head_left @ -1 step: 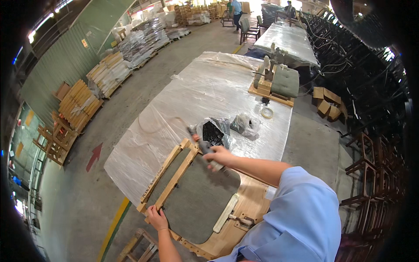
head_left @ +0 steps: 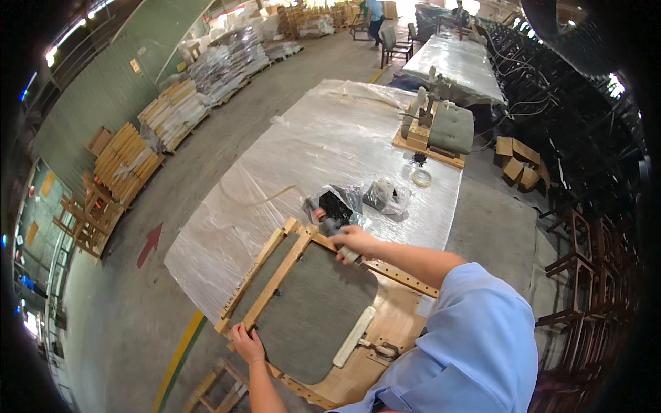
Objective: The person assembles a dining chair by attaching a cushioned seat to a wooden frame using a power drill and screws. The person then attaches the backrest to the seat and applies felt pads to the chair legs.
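My right hand (head_left: 352,242) is wrapped round a dark power screwdriver (head_left: 332,225), held above the far right corner of a grey upholstered seat panel (head_left: 310,310). A thin hose runs from the tool's far end. The panel lies in a wooden frame jig (head_left: 282,279), with bars across its left side. At the jig's near left corner, my left hand (head_left: 248,344) grips the wood, its fingers curled over the edge beside the panel. A toggle clamp (head_left: 382,350) with a long pale pad (head_left: 354,337) sits at the panel's right edge.
Beyond the jig are a bag of small black parts (head_left: 335,206), another plastic bag (head_left: 387,197) and a tape roll (head_left: 421,178) on the plastic-covered table (head_left: 275,158). A second jig with a grey cushion (head_left: 451,129) stands farther off. Wooden frames (head_left: 575,255) are stacked at right.
My right hand and the screwdriver have shifted slightly right and toward the panel's far edge. The hose has swung with them. My left hand stays at the jig's corner.
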